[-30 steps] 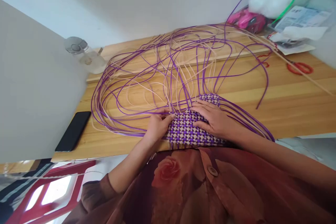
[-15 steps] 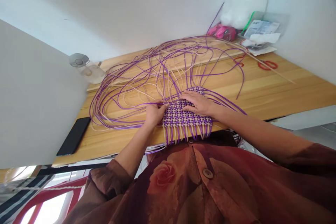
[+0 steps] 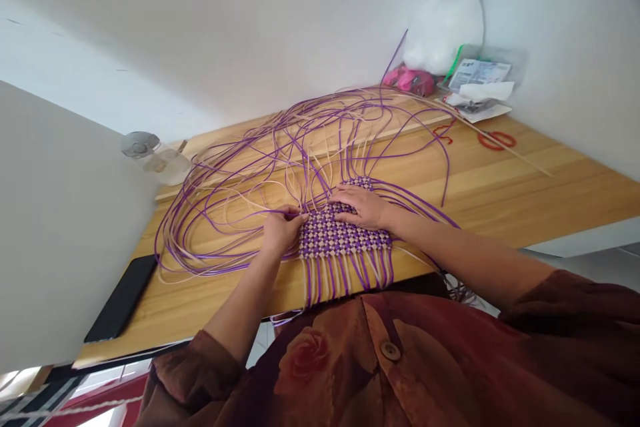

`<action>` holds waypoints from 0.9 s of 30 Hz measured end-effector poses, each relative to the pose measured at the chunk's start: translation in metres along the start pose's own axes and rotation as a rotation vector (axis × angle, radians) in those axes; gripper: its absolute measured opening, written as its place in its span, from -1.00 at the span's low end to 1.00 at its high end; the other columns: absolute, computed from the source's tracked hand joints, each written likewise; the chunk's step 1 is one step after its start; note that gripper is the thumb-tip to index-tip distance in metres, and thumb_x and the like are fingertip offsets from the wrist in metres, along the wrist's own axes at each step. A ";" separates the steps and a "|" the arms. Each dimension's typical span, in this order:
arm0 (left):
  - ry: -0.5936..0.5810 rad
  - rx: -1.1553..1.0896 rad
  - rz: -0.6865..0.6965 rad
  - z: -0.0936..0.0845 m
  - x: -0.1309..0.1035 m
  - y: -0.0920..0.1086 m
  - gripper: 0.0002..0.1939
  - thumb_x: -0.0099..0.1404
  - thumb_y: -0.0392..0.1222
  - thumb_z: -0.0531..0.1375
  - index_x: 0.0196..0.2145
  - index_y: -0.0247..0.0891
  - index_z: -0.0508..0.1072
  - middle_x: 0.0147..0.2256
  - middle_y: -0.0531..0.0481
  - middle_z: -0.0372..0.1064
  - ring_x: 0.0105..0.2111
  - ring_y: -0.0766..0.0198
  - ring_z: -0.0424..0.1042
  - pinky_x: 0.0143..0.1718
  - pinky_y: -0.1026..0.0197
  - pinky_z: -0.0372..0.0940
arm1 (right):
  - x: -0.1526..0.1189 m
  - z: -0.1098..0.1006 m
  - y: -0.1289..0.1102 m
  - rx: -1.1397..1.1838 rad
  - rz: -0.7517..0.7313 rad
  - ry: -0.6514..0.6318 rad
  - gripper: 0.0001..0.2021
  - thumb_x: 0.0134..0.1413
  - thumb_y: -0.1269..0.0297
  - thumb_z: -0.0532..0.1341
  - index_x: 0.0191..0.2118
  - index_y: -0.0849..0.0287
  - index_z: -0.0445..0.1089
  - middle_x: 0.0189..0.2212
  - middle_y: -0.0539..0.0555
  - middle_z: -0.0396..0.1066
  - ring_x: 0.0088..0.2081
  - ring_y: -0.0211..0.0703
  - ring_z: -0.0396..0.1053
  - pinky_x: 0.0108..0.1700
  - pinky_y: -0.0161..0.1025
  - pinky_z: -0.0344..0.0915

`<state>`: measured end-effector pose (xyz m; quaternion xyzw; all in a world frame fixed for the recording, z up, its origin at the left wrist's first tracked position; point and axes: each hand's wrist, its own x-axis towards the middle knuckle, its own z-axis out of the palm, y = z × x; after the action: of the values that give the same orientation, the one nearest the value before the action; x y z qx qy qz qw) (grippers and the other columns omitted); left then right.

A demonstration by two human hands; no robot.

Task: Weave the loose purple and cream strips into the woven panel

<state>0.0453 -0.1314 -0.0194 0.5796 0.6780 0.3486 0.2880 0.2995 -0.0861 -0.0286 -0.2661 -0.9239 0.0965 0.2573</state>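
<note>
1. Pale walls (image 3: 210,33) behind and beside a wood surface (image 3: 540,213).
2. On the surface, near its front edge: the weave (image 3: 330,233), lying flat, patterned in purple and tan.
3. At the weave's left edge: the left hand (image 3: 281,233), gripping that edge with thumb on top and fingers curled in. Hard to tell whether caught on a loose end as well.
4. Over the upper right part of the weave: the right hand (image 3: 367,207), palm down, fingers stretched out, not closed on anything.
5. Out from the weave's front side: strands (image 3: 344,273), purple and tan, running side by side toward the shirt (image 3: 350,373), dark red with a rose print.
6. Out to the left and back: more strands, in wide tangled loops across the surface. Out to the right: another bunch, passing behind the right forearm (image 3: 440,240).
7. At far left, just beside the loops: a black phone (image 3: 123,300).
8. At back left, near the wall: a clear bottle (image 3: 167,163) with a grey lid.
9. At back right: a red ring (image 3: 497,141), red string (image 3: 443,135), papers (image 3: 480,73), a pink bundle (image 3: 413,80) and a white bag (image 3: 445,33).
</note>
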 end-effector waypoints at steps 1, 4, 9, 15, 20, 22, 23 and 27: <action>-0.005 0.016 -0.003 0.000 0.001 0.001 -0.71 -0.02 0.01 0.33 -0.42 -0.26 0.55 -0.52 0.00 0.47 -0.52 0.25 0.38 -0.47 0.26 0.17 | 0.000 -0.001 -0.001 0.002 0.009 0.002 -0.57 0.23 0.05 0.12 0.07 0.26 0.35 0.03 0.25 0.40 0.16 0.07 0.24 0.23 0.09 0.14; -0.040 0.048 -0.011 -0.002 0.000 0.004 -0.69 -0.02 0.04 0.33 -0.41 -0.26 0.56 -0.54 -0.01 0.47 -0.52 0.23 0.39 -0.47 0.25 0.16 | -0.001 -0.003 -0.004 0.008 0.023 0.005 -0.59 0.22 0.10 0.14 0.08 0.25 0.35 0.05 0.24 0.39 0.19 0.07 0.21 0.24 0.10 0.13; -0.086 0.075 -0.034 -0.043 -0.014 0.008 -0.58 0.21 0.15 0.13 -0.38 -0.26 0.58 -0.49 -0.08 0.52 -0.49 0.19 0.43 -0.44 0.24 0.21 | -0.008 -0.007 -0.010 0.046 0.028 0.014 -0.59 0.22 0.15 0.15 0.11 0.24 0.33 0.07 0.24 0.38 0.23 0.05 0.17 0.27 0.11 0.12; 0.245 0.393 0.128 -0.083 -0.025 0.040 -0.64 0.28 0.08 0.11 -0.46 -0.18 0.54 -0.45 -0.01 0.53 -0.42 0.20 0.47 -0.38 0.26 0.20 | -0.008 -0.011 -0.015 0.066 0.061 0.017 -0.61 0.23 0.17 0.14 0.12 0.21 0.32 0.07 0.19 0.39 0.21 0.07 0.20 0.26 0.11 0.16; -0.326 0.282 0.123 -0.050 -0.003 0.049 -0.59 0.25 0.12 0.14 -0.56 -0.24 0.49 -0.62 0.03 0.31 -0.56 0.29 0.28 -0.50 0.27 0.07 | -0.012 -0.021 -0.022 0.112 0.074 0.125 -0.69 0.23 0.24 0.15 0.05 0.19 0.37 0.06 0.19 0.39 0.19 -0.01 0.24 0.27 0.05 0.16; -0.553 0.059 -0.022 -0.041 0.007 0.048 -0.55 0.20 0.17 0.18 -0.59 -0.26 0.44 -0.66 0.06 0.23 -0.61 0.34 0.18 -0.54 0.27 0.02 | -0.015 -0.026 -0.023 0.131 0.074 0.171 -0.73 0.21 0.27 0.17 0.01 0.17 0.40 0.03 0.17 0.42 0.16 -0.04 0.28 0.27 0.01 0.17; -0.641 -0.081 -0.100 -0.038 0.011 0.049 -0.55 0.18 0.19 0.20 -0.59 -0.26 0.44 -0.65 0.06 0.22 -0.63 0.37 0.16 -0.55 0.28 0.02 | -0.016 -0.028 -0.024 0.134 0.072 0.188 -0.74 0.20 0.27 0.19 -0.01 0.16 0.41 0.00 0.15 0.43 0.13 -0.05 0.30 0.26 0.00 0.18; -0.829 -0.387 -0.337 -0.032 0.018 0.058 -0.60 0.09 0.14 0.31 -0.56 -0.31 0.50 -0.61 0.01 0.33 -0.63 0.39 0.17 -0.57 0.28 0.06 | -0.018 -0.033 -0.027 0.091 0.048 0.190 -0.77 0.18 0.27 0.21 -0.06 0.14 0.43 -0.06 0.11 0.47 0.05 -0.06 0.36 0.21 -0.01 0.24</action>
<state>0.0509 -0.1137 0.0466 0.4874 0.5133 0.1565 0.6888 0.3181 -0.1168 0.0005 -0.2840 -0.8835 0.1186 0.3531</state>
